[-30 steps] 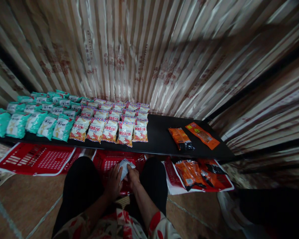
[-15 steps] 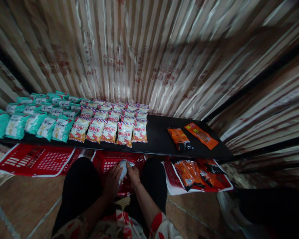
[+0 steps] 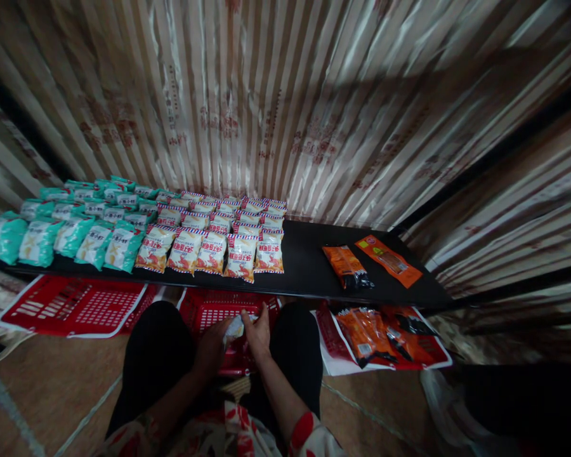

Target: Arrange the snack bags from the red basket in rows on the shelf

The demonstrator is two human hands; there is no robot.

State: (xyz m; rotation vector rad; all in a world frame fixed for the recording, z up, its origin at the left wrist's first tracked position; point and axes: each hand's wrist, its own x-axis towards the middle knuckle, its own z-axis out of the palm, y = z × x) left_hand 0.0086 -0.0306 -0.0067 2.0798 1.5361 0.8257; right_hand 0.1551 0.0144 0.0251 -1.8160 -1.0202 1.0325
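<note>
Between my knees, both hands hold a small snack bag (image 3: 235, 328) above the middle red basket (image 3: 200, 317). My left hand (image 3: 212, 346) is closed on the bag's left side, and its fingers are partly hidden. On the other side, my right hand (image 3: 257, 333) grips the bag with the thumb on top. What shows of the bag is pale with a yellowish patch; its print is too blurred to read. Ahead, several white-and-orange snack bags (image 3: 240, 257) stand in rows on the black shelf (image 3: 299, 254), beside rows of teal-and-white snack bags (image 3: 124, 246).
An orange-and-black packet (image 3: 346, 266) and a flat orange packet (image 3: 389, 260) lie on the shelf's right part. Below it, a right-hand red basket (image 3: 326, 327) holds several orange packets (image 3: 364, 333). Another red basket (image 3: 95, 304) sits left. A striped curtain (image 3: 247, 95) hangs behind.
The bag has turned in my hands: a silvery-white side showed before, now a yellowish patch is visible. My right fingers have shifted up and spread a little. The shelf goods are unchanged.
</note>
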